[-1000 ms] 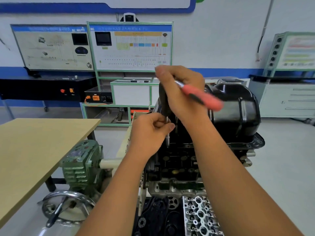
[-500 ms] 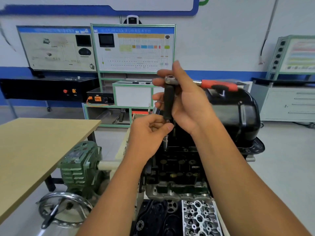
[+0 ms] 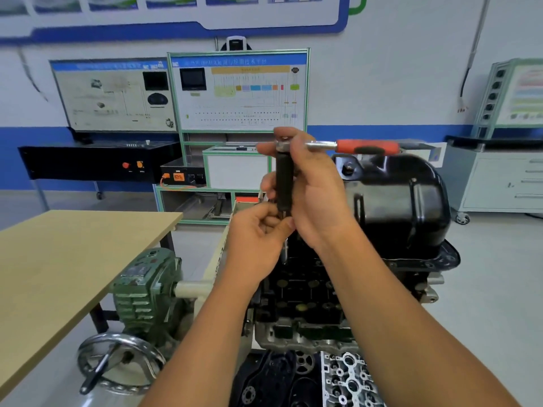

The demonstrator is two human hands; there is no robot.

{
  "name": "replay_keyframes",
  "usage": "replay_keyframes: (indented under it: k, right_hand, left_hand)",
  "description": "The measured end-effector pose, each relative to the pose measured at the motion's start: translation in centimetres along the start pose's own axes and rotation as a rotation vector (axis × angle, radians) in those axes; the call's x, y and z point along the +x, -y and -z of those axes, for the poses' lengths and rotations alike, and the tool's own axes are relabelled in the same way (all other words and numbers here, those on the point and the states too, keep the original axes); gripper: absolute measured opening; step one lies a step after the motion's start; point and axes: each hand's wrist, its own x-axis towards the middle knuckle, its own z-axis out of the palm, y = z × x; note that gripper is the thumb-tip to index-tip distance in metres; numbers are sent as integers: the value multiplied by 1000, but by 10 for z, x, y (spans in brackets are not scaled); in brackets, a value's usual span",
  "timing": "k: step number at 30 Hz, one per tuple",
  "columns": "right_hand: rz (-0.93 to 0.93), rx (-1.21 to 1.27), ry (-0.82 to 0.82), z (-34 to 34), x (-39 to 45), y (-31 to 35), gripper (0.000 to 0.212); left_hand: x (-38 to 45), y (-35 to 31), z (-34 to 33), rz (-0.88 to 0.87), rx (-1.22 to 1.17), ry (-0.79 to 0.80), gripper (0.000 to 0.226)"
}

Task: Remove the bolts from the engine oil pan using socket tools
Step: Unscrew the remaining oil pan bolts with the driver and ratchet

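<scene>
A black oil pan (image 3: 402, 201) sits on top of the upturned engine block (image 3: 305, 292) at centre right. My right hand (image 3: 311, 189) grips the black extension bar (image 3: 284, 183) of a ratchet whose red handle (image 3: 367, 147) points right, level with the pan's top. My left hand (image 3: 258, 236) pinches the lower end of the tool, where a silver socket (image 3: 284, 251) sticks out below the fingers. Whether a bolt sits in the socket is hidden.
A wooden table (image 3: 67, 259) stands at the left. A green gearbox (image 3: 141, 292) with a steel handwheel (image 3: 117, 365) sits beside the engine stand. A cylinder head (image 3: 349, 380) lies at the bottom. Training panels (image 3: 238, 89) and a grey cabinet (image 3: 499, 183) line the back wall.
The ratchet handle swung from tilted down-right to level and pointing right. My right hand shifted along the extension bar, and my left hand stayed pinched at the socket end.
</scene>
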Motion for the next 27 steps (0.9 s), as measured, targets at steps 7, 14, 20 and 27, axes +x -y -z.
replay_keyframes:
  k: [7,14,20,27]
  right_hand:
    - [29,5,-56,-1,2,4,19]
    - [337,-428,-117,-3,-1,6,8]
    - [-208,186,96,-3,12,19,12]
    - [301,-321,19,-5,1,-6,14]
  left_hand:
    - [-7,3,-11,-45,116,-132,25]
    - [-7,-3,-5,-71,209,-26,22]
    - [-12,-2,-9,-26,161,-176,20]
    - [-12,-2,-12,-10,141,-185,20]
